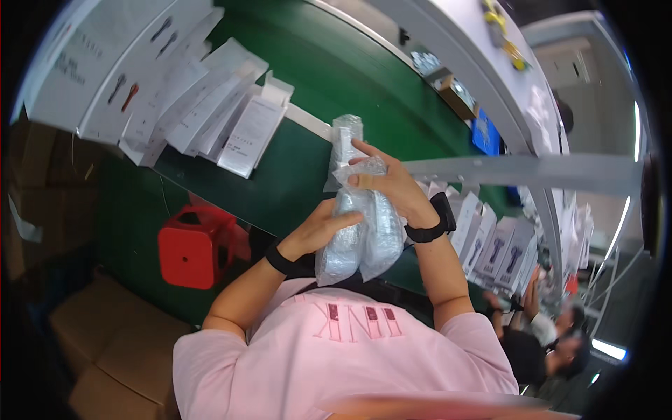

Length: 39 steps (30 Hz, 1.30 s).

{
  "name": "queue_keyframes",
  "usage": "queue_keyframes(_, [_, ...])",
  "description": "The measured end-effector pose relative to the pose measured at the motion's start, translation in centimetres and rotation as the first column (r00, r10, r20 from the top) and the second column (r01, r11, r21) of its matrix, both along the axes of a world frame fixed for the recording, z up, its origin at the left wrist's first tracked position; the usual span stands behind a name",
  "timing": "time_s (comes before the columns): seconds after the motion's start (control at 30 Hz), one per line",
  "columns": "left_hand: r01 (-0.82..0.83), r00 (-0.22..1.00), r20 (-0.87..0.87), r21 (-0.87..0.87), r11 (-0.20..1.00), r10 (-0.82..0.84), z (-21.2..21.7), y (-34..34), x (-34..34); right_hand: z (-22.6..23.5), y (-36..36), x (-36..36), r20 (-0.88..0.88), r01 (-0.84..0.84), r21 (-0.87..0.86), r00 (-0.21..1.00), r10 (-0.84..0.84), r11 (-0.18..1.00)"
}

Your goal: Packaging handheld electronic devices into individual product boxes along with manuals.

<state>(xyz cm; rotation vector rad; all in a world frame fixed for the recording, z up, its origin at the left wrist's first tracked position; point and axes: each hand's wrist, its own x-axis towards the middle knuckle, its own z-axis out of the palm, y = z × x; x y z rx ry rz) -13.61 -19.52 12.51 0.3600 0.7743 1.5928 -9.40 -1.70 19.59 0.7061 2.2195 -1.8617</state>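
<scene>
Pink shirt (343, 364) fills the lower edge, cotton, soft, with stitched lettering. Above it, both hands grip crinkly clear bags (360, 234) of bubble wrap, held over the near edge of a green belt (329, 77). Left hand (318, 231) cups the bags from below, fingers curled. Right hand (392, 185) clamps the top, thumb pressed into plastic. Flat white boxes (210, 105), long and rectangular, overlap at the belt's left edge. A red plastic stool (189, 248) stands below.
</scene>
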Motion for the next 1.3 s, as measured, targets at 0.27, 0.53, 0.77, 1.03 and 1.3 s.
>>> queue_keyframes(0.27, [-0.116, 0.872, -0.49, -0.184, 0.976, 0.011, -6.7, 0.8, -6.8, -3.8, 0.9, -7.3, 0.178, -0.444, -0.069, 0.876, 0.449, 0.893])
queue_keyframes(0.53, [-0.654, 0.329, -0.86, 0.091, 0.751, 0.391, -6.0, 10.9, -14.3, -6.7, 8.1, -13.8, -0.057, 0.062, -0.158, 0.996, -0.072, 0.986])
queue_keyframes(0.77, [-0.685, -0.136, -0.857, 0.444, 0.577, 0.497, -1.5, 13.0, -12.5, -16.0, 25.3, -20.3, -0.399, 0.133, -0.585, 0.812, -0.427, 0.8])
queue_keyframes(1.03, [-0.36, 0.184, -0.977, -0.165, 0.918, -0.103, -13.5, -0.6, -0.1, -24.5, 34.7, -34.2, -0.401, 0.663, -0.438, 0.46, -0.792, 0.607])
queue_keyframes(1.3, [-0.19, 0.156, -0.901, -0.429, 0.883, -0.404, -14.6, -1.0, 0.1, -28.1, 34.7, -35.0, -0.259, 0.365, -0.865, 0.263, -0.929, 0.345])
